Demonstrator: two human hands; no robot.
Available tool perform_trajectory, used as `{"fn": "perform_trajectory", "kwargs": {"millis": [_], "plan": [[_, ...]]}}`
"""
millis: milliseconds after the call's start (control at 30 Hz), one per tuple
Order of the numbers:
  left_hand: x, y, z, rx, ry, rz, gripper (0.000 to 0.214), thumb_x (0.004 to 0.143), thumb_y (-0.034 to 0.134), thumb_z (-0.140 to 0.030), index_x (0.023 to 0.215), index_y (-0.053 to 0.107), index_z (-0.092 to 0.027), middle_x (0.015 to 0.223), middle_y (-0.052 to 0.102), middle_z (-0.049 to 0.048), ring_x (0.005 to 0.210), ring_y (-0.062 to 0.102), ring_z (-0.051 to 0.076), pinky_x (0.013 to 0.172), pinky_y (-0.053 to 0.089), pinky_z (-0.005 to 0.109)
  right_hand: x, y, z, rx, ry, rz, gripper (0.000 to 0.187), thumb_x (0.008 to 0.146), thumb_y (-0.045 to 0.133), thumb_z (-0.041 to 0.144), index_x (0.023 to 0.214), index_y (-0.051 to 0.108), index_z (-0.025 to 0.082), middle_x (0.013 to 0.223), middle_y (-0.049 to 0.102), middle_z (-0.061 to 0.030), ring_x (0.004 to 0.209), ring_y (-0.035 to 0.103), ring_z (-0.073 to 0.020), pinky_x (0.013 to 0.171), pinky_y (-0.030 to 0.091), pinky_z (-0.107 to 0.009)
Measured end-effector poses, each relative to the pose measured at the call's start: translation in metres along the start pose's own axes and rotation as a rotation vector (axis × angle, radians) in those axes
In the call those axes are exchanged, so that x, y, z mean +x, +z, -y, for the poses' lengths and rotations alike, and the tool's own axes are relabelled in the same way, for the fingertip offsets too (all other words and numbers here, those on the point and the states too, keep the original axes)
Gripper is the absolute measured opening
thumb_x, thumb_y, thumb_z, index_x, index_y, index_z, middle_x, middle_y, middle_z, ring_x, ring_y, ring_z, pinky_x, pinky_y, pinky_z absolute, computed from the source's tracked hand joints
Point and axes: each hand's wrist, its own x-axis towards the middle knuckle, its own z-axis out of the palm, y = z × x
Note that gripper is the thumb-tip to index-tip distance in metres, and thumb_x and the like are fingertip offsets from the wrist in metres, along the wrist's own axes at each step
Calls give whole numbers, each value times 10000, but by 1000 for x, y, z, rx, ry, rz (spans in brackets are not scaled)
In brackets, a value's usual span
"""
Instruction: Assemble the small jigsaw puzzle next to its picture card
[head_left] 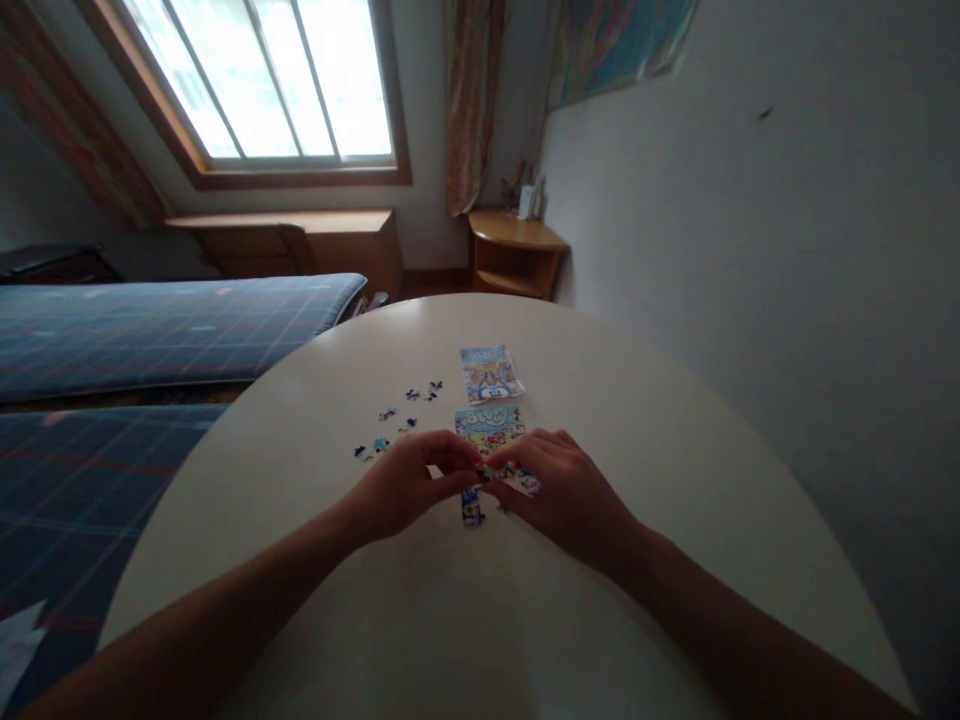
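A partly joined jigsaw puzzle (491, 422) with colourful cartoon print and lettering along its top lies on the table. Over its lower part, my left hand (420, 480) and my right hand (559, 490) meet fingertip to fingertip. Both pinch a small dark puzzle piece (486, 472) between thumb and fingers. My hands hide much of the puzzle's lower half. Below them a joined strip of pieces (471, 508) sticks out at the puzzle's left side. Just beyond the puzzle lies a printed picture sheet (491, 373), slightly creased.
Several loose puzzle pieces (386, 413) are scattered left of the puzzle. The round white table (637, 400) has a wall (787, 250) on its right and a bed with a plaid cover (150, 330) on its left. A corner shelf (517, 232) stands beyond the far edge.
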Motion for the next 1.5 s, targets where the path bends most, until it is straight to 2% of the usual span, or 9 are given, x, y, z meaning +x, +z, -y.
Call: {"fn": "perform_trajectory", "kwargs": {"millis": [300,800,1000,1067,1133,1233,1333,1400,1500], "plan": [[0,0,0,102,11,15,154,831,659,-245,951,751,-218,836,760,13,686,641,125,587,461,210,-1,-2,-2,2,18,25,201,800,785,291,907,634,212,868,733,-11,856,670,-208,821,392,-348],[0,0,-3,138,35,20,166,835,614,-206,923,754,-189,815,757,10,628,598,99,556,444,185,0,-3,-5,21,-12,33,256,777,807,282,949,629,213,918,744,-6,884,678,-209,839,391,-353],[-2,4,1,127,52,44,112,839,645,-221,915,716,-181,798,733,3,686,630,110,597,462,192,0,-6,-5,53,-20,111,215,801,782,261,954,635,227,931,743,10,904,672,-198,864,378,-355],[-1,-4,2,170,63,58,145,858,642,-267,963,701,-186,818,733,8,708,645,122,613,471,207,-1,-9,-6,39,-17,183,229,782,797,254,949,643,231,944,732,7,934,658,-204,871,372,-357],[0,-21,5,322,60,23,172,871,623,-288,1001,694,-201,833,730,9,717,650,133,637,475,230,-2,-13,-6,30,-33,270,247,758,817,263,939,652,237,985,715,1,982,636,-211,883,364,-358],[4,-57,15,688,-67,-116,200,872,612,-318,1024,693,-216,888,727,24,712,647,158,660,467,273,-5,-19,-4,61,-70,376,260,735,837,319,919,665,250,1055,688,-4,1046,603,-215,937,338,-369],[8,-82,28,826,-185,-143,237,872,601,-356,1024,689,-197,990,717,54,713,648,167,657,464,283,-7,-22,-1,97,-82,448,260,726,842,344,910,677,260,1093,670,-1,1096,575,-216,994,298,-385],[11,-86,34,838,-193,-152,263,875,593,-379,1039,689,-197,1031,705,58,714,648,165,674,465,286,-7,-21,0,101,-89,491,259,729,838,356,916,683,263,1098,663,-1,1100,570,-218,1005,285,-395],[15,-77,39,862,-194,-156,273,863,596,-387,1049,702,-218,1039,692,56,770,649,185,697,461,294,-7,-18,0,83,-98,532,262,732,832,368,928,691,266,1096,660,-6,1076,575,-221,1005,284,-410]]}}
